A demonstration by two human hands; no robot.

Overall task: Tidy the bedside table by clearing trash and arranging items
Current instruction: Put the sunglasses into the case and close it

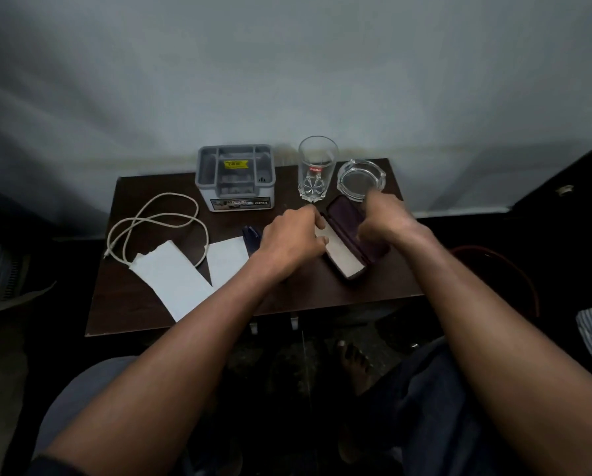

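Note:
A dark purple spectacle case (346, 214) lies open on the dark wooden bedside table (304, 300), with a pale cloth (344, 257) in its lower half. My left hand (292, 240) grips the case's left side, fingers on the cloth. Over the raised lid is my right hand (387, 221), holding it. Two white paper pieces (174, 281) (227, 262) lie at the front left. A white cable (157, 228) is coiled behind them. A dark blue object (251, 237) pokes out beside my left wrist.
A grey compartment organiser (235, 178) stands at the back, with a clear drinking glass (316, 168) and a glass ashtray (360, 178) to its right. The wall is right behind the table. My knees and a bare foot (354, 364) are below the front edge.

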